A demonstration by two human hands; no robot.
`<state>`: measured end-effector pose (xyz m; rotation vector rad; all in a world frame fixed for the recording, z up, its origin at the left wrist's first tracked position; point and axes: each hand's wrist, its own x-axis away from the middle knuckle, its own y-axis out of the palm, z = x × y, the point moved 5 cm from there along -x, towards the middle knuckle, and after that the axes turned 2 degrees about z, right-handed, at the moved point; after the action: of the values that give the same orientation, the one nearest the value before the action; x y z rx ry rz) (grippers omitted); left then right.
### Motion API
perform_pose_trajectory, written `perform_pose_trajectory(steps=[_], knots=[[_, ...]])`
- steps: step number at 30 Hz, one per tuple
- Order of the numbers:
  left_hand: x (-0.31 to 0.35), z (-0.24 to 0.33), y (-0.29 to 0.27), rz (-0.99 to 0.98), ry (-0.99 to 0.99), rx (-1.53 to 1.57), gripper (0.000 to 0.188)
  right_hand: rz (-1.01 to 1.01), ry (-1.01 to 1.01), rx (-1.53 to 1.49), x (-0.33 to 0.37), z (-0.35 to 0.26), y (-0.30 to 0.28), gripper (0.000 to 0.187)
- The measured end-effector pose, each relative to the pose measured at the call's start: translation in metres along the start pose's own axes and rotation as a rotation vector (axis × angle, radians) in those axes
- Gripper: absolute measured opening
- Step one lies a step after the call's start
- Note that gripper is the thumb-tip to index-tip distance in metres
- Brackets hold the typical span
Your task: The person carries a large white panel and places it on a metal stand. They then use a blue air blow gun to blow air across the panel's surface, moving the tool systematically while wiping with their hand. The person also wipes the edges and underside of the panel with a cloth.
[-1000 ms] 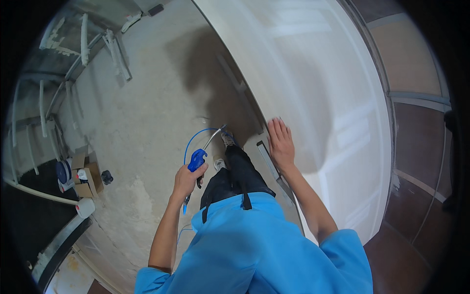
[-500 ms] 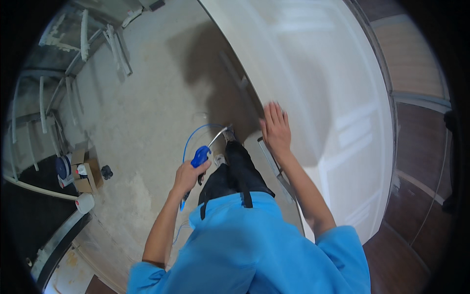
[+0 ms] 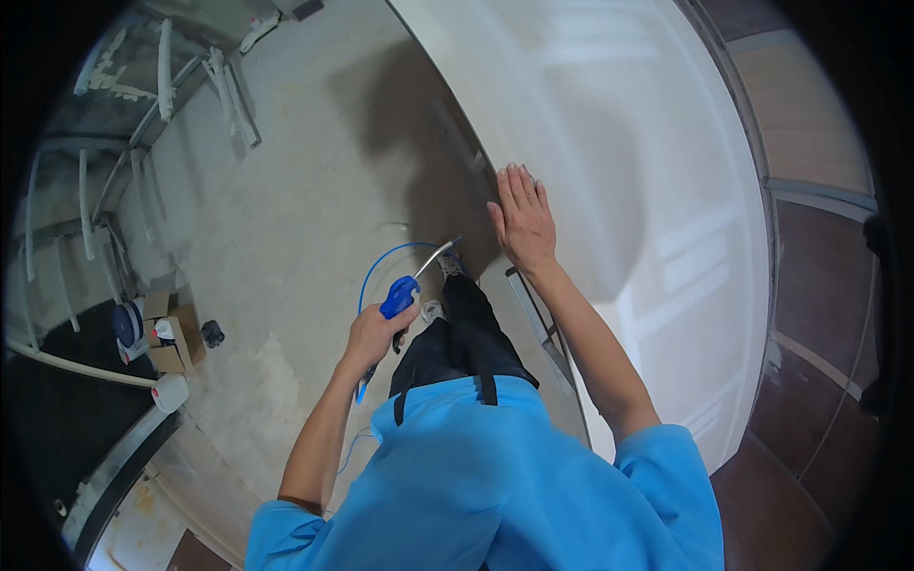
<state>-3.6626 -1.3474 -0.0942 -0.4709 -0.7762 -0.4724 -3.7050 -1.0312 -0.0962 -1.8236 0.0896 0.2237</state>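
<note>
My left hand [image 3: 374, 335] is closed round the grip of a blue air blow gun [image 3: 401, 295]. Its bent metal nozzle points up and to the right, over my shoe. A thin blue air hose [image 3: 369, 276] loops beside the gun. My right hand [image 3: 525, 224] lies flat, fingers stretched, at the left edge of a large white panel [image 3: 609, 114]. Nothing is held in it. The panel has smooth pale bands across its surface, and my shadow falls on it.
A metal support frame [image 3: 538, 319] shows under the panel's left edge. On the concrete floor [image 3: 286, 209] at left are an open cardboard box [image 3: 173, 354], a white container [image 3: 169, 392] and a small dark lump [image 3: 212, 333]. Racks with pale bars [image 3: 164, 67] stand at far left.
My right hand has slid up and to the left along the panel toward its edge. The blow gun in my left hand has shifted slightly right and up.
</note>
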Motion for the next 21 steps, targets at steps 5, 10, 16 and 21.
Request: perform_pose_trajectory(steps=[5, 10, 16, 21], knots=[[-0.003, 0.006, -0.010, 0.048, -0.028, -0.013, 0.057, -0.066, 0.088, 0.021, 0.038, -0.004, -0.018, 0.061], [-0.005, 0.004, -0.019, 0.077, -0.023, 0.019, 0.057, -0.125, 0.080, 0.057, 0.008, -0.004, -0.006, 0.061], [-0.017, 0.017, -0.018, 0.082, 0.004, 0.032, 0.057, 0.019, 0.019, -0.017, -0.060, -0.013, 0.010, 0.063], [-0.008, 0.028, -0.031, 0.160, -0.031, 0.062, 0.056, -0.126, 0.090, -0.055, 0.004, -0.012, -0.011, 0.064]])
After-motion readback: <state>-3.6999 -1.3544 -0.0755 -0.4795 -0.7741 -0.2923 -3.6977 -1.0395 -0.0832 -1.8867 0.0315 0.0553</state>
